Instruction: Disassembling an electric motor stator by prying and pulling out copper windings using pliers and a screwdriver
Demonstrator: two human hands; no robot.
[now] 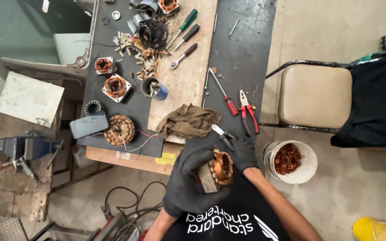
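My left hand [188, 178], in a dark glove, grips a square motor stator [215, 172] with copper windings, held close to my chest. My right hand [242, 151], also gloved, holds small dark-handled cutters [222, 135] with the tip near the stator's upper edge. Both hands sit just off the near edge of the workbench [242, 58]. A crumpled brown rag [188, 121] lies on the bench just beyond my hands.
Red-handled pliers [248, 115], a red screwdriver [224, 93], more screwdrivers [185, 27], other stators [116, 87], a round winding [119, 129], a blue can [153, 88] and a phone [89, 125] lie on the bench. A white bucket of copper scrap [291, 160] stands beside a chair [314, 96]. A vise [23, 149] is left.
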